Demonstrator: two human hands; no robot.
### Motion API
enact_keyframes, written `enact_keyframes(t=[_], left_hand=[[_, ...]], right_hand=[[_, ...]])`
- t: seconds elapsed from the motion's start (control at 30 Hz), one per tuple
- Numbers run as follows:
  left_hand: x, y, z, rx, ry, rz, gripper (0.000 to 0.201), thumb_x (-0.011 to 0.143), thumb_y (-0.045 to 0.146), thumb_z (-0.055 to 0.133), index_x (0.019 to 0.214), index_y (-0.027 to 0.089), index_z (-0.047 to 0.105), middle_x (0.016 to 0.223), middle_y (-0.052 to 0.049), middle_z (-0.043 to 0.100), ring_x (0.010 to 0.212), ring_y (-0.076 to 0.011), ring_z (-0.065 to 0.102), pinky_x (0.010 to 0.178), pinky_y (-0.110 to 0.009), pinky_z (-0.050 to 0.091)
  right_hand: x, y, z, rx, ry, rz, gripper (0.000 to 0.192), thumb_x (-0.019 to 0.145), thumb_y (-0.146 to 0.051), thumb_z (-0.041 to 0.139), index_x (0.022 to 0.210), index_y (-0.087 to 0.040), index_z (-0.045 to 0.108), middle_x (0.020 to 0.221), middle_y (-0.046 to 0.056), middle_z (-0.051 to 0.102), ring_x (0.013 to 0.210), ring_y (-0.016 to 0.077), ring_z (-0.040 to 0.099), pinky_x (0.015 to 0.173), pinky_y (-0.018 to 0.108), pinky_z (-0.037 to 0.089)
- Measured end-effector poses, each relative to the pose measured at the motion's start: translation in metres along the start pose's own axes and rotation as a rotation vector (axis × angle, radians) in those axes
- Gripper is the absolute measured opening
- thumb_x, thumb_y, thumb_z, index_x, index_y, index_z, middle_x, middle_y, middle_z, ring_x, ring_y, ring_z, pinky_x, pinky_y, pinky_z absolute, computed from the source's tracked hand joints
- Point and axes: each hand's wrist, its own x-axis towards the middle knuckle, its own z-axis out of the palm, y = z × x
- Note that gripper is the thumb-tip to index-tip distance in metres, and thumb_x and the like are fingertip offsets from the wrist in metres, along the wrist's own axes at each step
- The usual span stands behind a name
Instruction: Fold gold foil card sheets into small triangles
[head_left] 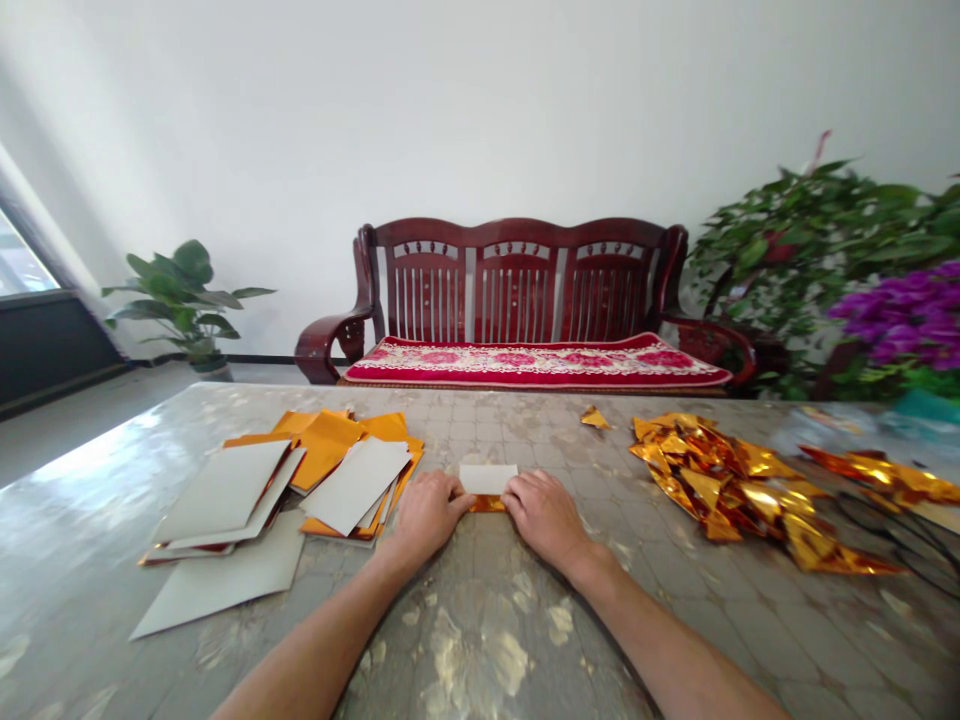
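Observation:
A small sheet of foil paper [488, 480] lies on the table between my hands, its pale back upward and a strip of shiny gold showing along the near edge. My left hand [429, 508] grips its left end with thumb and fingers closed together. At the right end, my right hand [546, 512] pinches it the same way. To the left lie stacks of loose foil paper [358, 487], some pale side up, some orange-gold. A heap of folded gold foil pieces [720, 475] sits to the right, with one single folded piece [595, 418] apart from it.
The table [480, 620] has a patterned, glossy cover. Black cord [900, 540] and clear plastic [825, 430] lie at its right side. Behind stands a red-brown wooden bench [517, 280] with a red cushion. Potted plants [184, 300] and purple flowers [907, 315] flank it.

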Motion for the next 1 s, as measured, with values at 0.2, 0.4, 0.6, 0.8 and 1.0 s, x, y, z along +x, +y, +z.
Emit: enact_keyframes(t=[0.2,0.4,0.6,0.8,1.0], left_hand=[[0.000,0.003,-0.002,0.102,-0.004,-0.005,0.030,0.090,0.044,0.056,0.081,0.020,0.071,0.086,-0.007,0.067,0.088,-0.0232,0.061,0.077,-0.032,0.040],[-0.002,0.009,-0.002,0.208,0.004,0.004,0.033,0.093,0.043,0.051,0.086,0.018,0.071,0.093,-0.011,0.067,0.096,-0.0262,0.059,0.084,-0.036,0.041],[-0.002,0.009,0.001,0.282,0.005,0.000,0.034,0.094,0.043,0.050,0.091,0.016,0.072,0.099,-0.013,0.067,0.101,-0.0292,0.057,0.086,-0.040,0.041],[-0.003,0.011,0.001,0.285,0.021,-0.004,0.033,0.093,0.042,0.051,0.092,0.016,0.071,0.101,-0.012,0.065,0.104,-0.0298,0.055,0.088,-0.041,0.040],[-0.005,0.010,0.002,0.234,0.079,-0.001,0.024,0.090,0.040,0.058,0.098,0.019,0.067,0.102,-0.010,0.060,0.103,-0.0281,0.051,0.089,-0.041,0.040]], right_hand=[[0.001,0.000,0.002,-0.019,0.005,0.008,0.014,0.094,-0.027,0.056,0.083,-0.022,0.063,0.087,0.002,0.069,0.085,0.0196,0.057,0.074,0.031,0.035],[0.003,0.000,0.004,-0.036,-0.019,0.005,0.010,0.094,-0.026,0.056,0.088,-0.022,0.063,0.089,0.002,0.070,0.087,0.0202,0.058,0.075,0.031,0.036],[0.003,-0.001,0.002,-0.045,-0.027,0.011,0.007,0.092,-0.026,0.059,0.088,-0.022,0.063,0.090,0.002,0.070,0.088,0.0211,0.058,0.075,0.032,0.036],[0.003,-0.001,0.004,-0.057,-0.018,0.008,0.005,0.092,-0.026,0.060,0.089,-0.022,0.062,0.091,0.002,0.070,0.088,0.0216,0.058,0.075,0.032,0.035],[0.002,0.000,0.006,-0.053,-0.004,0.018,0.003,0.091,-0.026,0.061,0.092,-0.023,0.062,0.093,0.002,0.069,0.090,0.0219,0.057,0.076,0.033,0.035]])
